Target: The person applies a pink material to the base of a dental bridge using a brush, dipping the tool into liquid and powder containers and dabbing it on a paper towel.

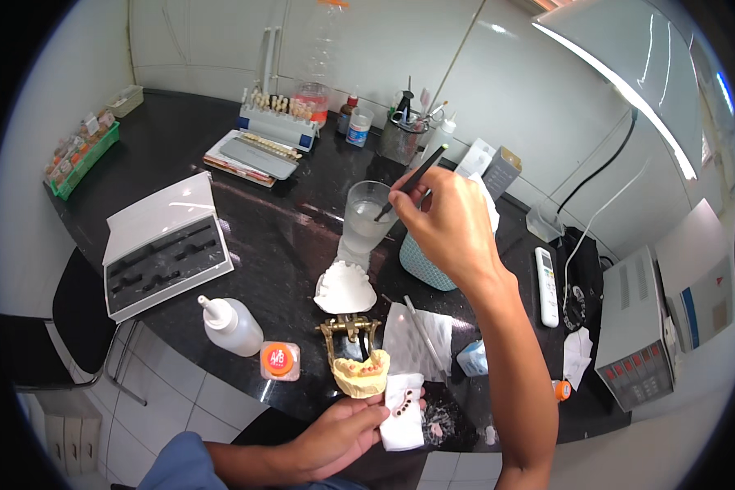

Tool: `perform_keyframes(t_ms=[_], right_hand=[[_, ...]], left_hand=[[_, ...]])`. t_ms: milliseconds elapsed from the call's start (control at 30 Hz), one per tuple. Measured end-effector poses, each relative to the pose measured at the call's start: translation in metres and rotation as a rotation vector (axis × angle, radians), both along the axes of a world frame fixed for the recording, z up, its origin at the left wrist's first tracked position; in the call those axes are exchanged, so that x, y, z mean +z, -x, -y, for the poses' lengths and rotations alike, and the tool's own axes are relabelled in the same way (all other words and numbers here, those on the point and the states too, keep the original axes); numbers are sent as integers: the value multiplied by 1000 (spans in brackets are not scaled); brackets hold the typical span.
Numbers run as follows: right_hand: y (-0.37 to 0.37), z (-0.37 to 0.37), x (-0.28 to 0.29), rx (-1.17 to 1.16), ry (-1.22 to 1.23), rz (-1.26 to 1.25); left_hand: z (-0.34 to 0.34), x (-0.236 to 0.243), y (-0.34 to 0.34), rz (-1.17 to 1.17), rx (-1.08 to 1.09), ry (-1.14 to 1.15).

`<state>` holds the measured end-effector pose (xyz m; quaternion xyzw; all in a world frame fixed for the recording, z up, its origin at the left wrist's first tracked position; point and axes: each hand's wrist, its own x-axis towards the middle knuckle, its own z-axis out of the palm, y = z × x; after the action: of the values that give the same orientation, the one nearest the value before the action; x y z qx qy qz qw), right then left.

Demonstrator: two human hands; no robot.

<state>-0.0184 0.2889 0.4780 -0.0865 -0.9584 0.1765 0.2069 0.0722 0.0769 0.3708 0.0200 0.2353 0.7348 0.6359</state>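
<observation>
Over the black table (pixel 286 237), these I see:
Right hand (pixel 453 224): my fingers (pixel 412 200) pinch closed on one dark brush (pixel 412 180); its tip is inside one glass of water (pixel 366 216).
Left hand (pixel 343 437): my fingers curl around one white tissue (pixel 402 416), just beside one yellow dental cast (pixel 361 374).
Bottles: one white squeeze bottle (pixel 230 325).

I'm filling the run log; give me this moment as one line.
right hand: holds thin dark brush, tip in glass of water | left hand: holds white tissue | nearby: yellow dental cast
</observation>
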Motion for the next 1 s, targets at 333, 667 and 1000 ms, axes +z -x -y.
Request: perform_keyframes(t_ms=[333, 667, 1000], right_hand=[[-152, 24, -10, -5, 260, -360], [-184, 33, -80, -55, 245, -107], [-242, 66, -107, -85, 592, -544]], left_hand=[[11, -6, 14, 117, -49, -17], [8, 1, 20, 56, -106, 38], [8, 5, 9, -179, -113, 43]])
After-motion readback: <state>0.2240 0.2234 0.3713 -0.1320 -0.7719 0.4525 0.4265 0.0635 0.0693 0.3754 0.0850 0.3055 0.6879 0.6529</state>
